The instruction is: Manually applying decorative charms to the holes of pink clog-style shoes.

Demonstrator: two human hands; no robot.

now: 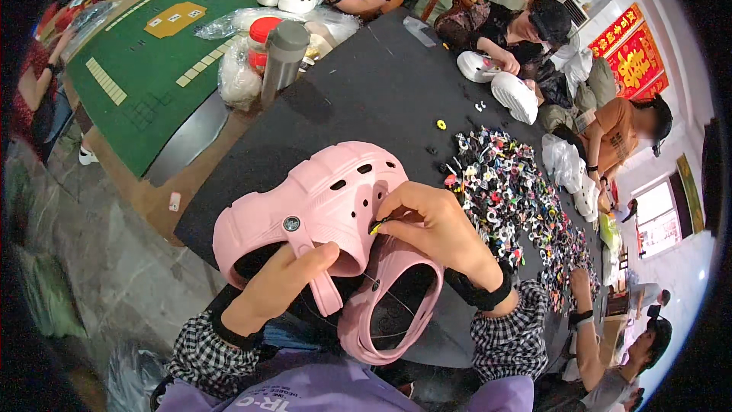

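Observation:
A pink clog [339, 175] with round and oval holes lies on its side in front of me. My left hand [278, 282] grips it at the foot opening, thumb over the heel strap [324, 290]. A second pink clog [357, 329] hangs beside it at the lower right, and a thin clear strand shows across its opening. My right hand [435, 227] is closed in a pinch against the first clog's holed upper. Between its fingertips is a small black-and-yellow shoe charm [375, 226]; its far side is hidden by the clog and fingers.
A heap of mixed shoe charms [507, 198] spreads over the black table [335, 95] to my right. A yellow charm [441, 124] lies apart. Beyond stand a grey flask [284, 61], a red-lidded jar [263, 29] and a green game table [145, 91]. Several people handle white clogs [515, 97].

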